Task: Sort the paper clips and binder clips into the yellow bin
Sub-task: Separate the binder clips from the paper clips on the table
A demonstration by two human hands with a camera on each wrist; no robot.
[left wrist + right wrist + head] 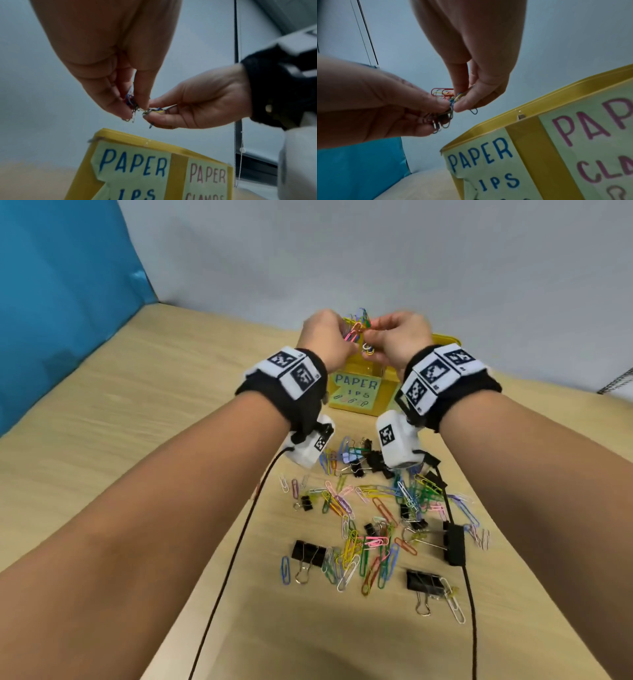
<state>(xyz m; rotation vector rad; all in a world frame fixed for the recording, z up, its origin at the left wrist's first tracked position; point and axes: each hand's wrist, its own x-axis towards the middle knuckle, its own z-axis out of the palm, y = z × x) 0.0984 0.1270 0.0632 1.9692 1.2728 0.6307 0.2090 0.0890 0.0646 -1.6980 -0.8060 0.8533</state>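
Nearest, both forearms reaching out over a wide scatter of paper clips (368, 529) and binder clips (309, 553) on the table (137, 440): most sorting likely left. Beyond, left hand (323, 337) and right hand (399, 337) pinching one tangled bunch of clips (358, 332) above the yellow bin (352, 395), not yet dropped. Bin's contents hidden.
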